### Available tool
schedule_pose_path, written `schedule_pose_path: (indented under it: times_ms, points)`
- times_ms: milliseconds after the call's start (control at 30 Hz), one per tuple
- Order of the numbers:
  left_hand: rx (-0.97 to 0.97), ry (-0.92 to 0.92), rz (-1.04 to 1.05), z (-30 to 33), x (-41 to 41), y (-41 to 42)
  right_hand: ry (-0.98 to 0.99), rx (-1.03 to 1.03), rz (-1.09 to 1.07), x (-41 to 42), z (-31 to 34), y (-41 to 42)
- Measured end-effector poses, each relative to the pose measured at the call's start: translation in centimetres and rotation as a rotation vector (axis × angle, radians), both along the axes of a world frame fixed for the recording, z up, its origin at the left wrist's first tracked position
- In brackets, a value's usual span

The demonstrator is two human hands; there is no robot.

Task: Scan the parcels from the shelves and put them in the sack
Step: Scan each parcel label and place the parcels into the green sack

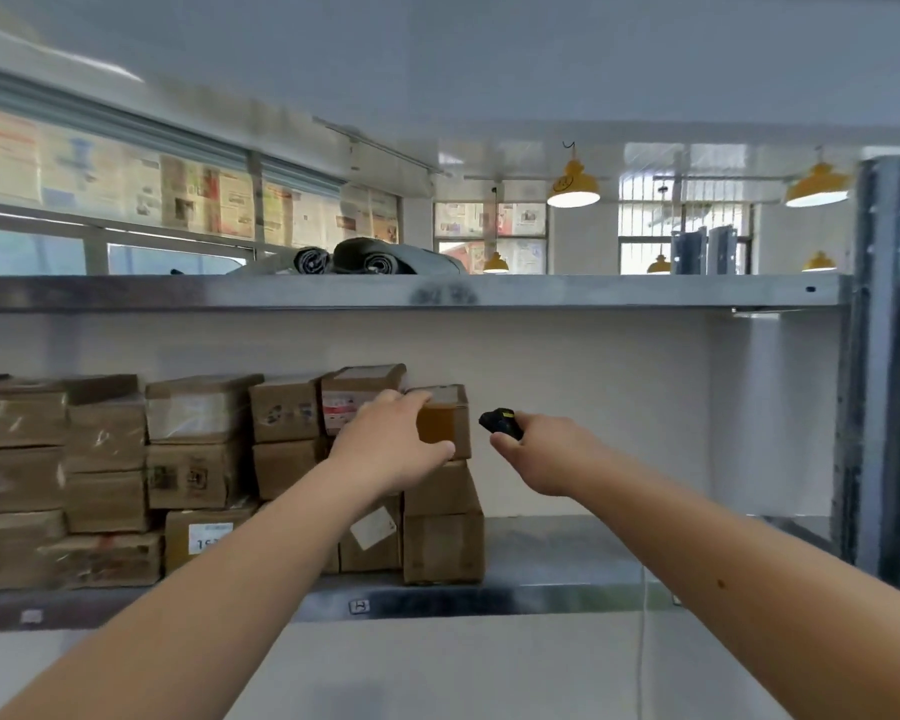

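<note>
Your left hand (391, 449) is on the small brown parcel (444, 426) at the right end of the stacked cardboard boxes (198, 444), fingers over its top edge and thumb against its front lower corner, so you grip it where it sits on top of the rightmost stack on the metal shelf (557, 558). Your right hand (546, 454) is just to the right of that parcel, apart from it, curled round a small black and yellow scanner (501, 422) whose head points left toward the parcel's side. The shelf to the right of the stack is bare metal. On the shelf above (385, 292) lie dark rolled bundles (354, 258).
</note>
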State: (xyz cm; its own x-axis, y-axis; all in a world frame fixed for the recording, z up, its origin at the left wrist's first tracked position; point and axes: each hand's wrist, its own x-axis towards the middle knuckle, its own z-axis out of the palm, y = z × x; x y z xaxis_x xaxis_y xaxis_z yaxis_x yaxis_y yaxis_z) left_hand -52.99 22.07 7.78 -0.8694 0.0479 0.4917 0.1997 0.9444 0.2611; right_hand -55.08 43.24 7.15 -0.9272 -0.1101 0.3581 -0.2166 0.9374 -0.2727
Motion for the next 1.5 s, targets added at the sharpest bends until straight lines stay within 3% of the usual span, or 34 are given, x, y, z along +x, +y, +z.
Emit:
schedule_pose_path:
  times_ms: [167, 633, 900, 1167, 1300, 1500]
  points:
    - [0.188, 0.028, -0.045, 0.1, -2.6, -0.1, -0.038, 0.061, -0.045, -1.8, 0.2, -1.3]
    - [0.431, -0.064, -0.049, 0.0, -6.4, -0.5, -0.142, 0.021, -0.069, -4.8, -0.6, -2.0]
    - [0.453, 0.151, -0.052, -0.5, -6.1, -0.6, -0.061, -0.072, 0.012, -4.1, -0.4, -1.2]
    - [0.737, 0.290, -0.233, -1.3, -5.1, 0.6, 0.007, -0.072, 0.055, -2.9, -0.6, 1.1]
    - [0.978, 0.236, -0.366, -1.3, -4.4, 1.9, 0.058, -0.092, 0.068, -1.9, -0.6, 2.9]
    - [0.866, 0.081, -0.506, -0.9, -3.0, 3.7, 0.115, -0.074, 0.066, 0.3, -1.3, 6.8]
